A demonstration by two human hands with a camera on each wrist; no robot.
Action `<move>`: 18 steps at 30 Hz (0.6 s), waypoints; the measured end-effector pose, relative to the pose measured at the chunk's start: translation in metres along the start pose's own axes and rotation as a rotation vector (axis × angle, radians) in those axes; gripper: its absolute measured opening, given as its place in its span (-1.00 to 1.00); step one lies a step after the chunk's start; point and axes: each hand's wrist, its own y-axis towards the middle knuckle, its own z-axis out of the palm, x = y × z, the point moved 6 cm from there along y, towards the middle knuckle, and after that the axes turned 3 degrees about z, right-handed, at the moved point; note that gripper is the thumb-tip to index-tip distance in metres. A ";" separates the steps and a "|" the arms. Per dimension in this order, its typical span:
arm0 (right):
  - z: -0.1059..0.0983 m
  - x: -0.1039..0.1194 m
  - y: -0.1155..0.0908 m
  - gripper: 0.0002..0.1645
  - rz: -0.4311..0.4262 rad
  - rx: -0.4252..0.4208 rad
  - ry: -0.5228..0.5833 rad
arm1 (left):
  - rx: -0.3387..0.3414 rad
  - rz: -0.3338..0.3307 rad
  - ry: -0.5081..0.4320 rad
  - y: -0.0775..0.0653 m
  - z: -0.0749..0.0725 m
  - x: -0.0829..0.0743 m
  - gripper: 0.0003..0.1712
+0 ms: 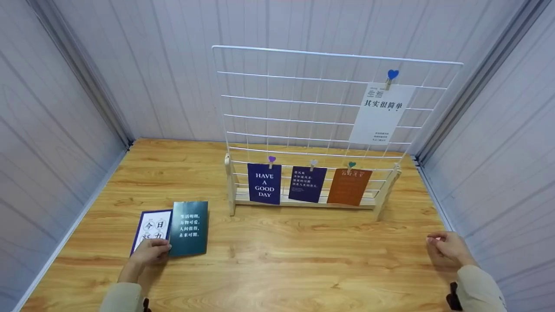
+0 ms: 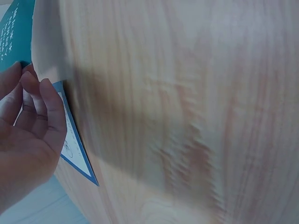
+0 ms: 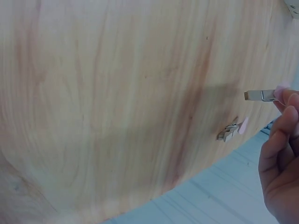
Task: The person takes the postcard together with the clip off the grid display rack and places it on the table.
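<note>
At eight o'clock in the head view, our left hand (image 1: 149,252) pinches the green card (image 1: 189,227), which we judge light, bendable, best held by edges; at four, our right hand (image 1: 451,247) pinches a clip (image 3: 257,95).

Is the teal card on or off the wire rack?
Off: the left hand pinches the teal card, apart from the wire rack.

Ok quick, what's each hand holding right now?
Left hand: closed, pinching the green card at its edge.
Right hand: closed, holding a small pink-topped clip.
</note>
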 end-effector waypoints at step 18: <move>-0.005 -0.011 0.006 -0.54 0.075 -0.133 -0.206 | -0.010 0.011 0.049 0.003 0.003 0.008 -0.82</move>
